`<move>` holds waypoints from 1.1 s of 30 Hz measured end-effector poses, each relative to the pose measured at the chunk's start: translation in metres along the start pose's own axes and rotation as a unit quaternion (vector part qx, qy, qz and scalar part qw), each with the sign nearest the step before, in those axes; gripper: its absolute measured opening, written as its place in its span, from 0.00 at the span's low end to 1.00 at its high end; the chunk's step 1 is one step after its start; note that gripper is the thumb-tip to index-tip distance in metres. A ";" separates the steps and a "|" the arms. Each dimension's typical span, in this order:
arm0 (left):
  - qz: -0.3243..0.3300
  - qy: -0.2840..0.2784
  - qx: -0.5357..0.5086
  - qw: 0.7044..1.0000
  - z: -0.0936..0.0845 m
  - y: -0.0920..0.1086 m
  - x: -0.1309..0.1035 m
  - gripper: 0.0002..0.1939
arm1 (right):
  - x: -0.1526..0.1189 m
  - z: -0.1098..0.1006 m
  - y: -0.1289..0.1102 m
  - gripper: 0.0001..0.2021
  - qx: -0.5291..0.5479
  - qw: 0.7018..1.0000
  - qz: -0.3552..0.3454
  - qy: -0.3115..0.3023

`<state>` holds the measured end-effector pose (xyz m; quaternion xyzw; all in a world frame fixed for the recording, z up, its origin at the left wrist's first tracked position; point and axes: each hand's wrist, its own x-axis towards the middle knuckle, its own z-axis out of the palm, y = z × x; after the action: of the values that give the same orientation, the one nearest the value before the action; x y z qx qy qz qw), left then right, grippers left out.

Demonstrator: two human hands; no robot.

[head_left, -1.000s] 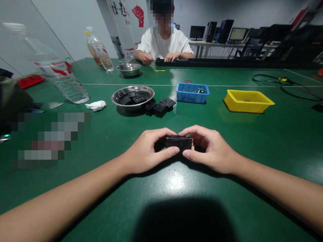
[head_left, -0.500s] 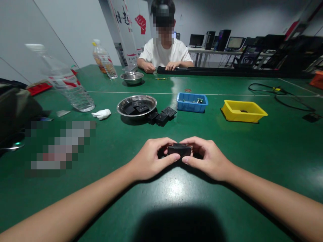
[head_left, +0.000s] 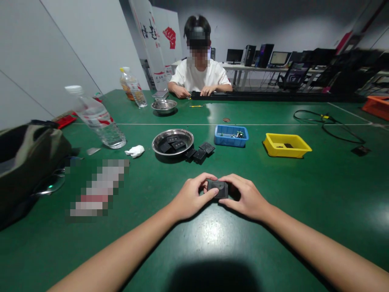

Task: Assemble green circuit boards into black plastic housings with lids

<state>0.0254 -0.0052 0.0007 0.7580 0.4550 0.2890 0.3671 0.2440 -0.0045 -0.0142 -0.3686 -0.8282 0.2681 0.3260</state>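
Note:
Between my hands, just above the green table (head_left: 212,259), is a small black plastic case (head_left: 222,189) with its flat face tilted toward me. My left hand (head_left: 194,198) grips its left side, thumb lying across the face. On the other side my right hand (head_left: 246,196) holds the right edge, fingers at the top and thumb at the lower edge. Beyond them several similar black cases (head_left: 199,155) lie on the table, touching or close to a steel bowl (head_left: 156,152) that contains more of them.
A blue bin (head_left: 231,140) holds small green-and-metal parts; a yellow bin (head_left: 287,151) has small dark pieces in it. Water bottle (head_left: 103,123), crumpled tissue (head_left: 135,151) and bag (head_left: 33,158) are at left. A cable (head_left: 331,125) lies at right. Across the table sits a person (head_left: 199,75).
The black case has turned so that its broad face shows instead of its edge. My right thumb has slipped from the front face to the lower edge. The camera view has shifted slightly.

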 end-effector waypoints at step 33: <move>-0.178 0.292 0.204 0.917 -0.066 -0.067 0.020 0.13 | 0.053 0.016 0.029 0.28 -0.065 0.990 0.112 0.052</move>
<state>-0.0495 0.0539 -0.0149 0.6050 0.7183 0.3283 0.1011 0.2177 0.0506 -0.0269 -0.4929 -0.7793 0.2294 0.3117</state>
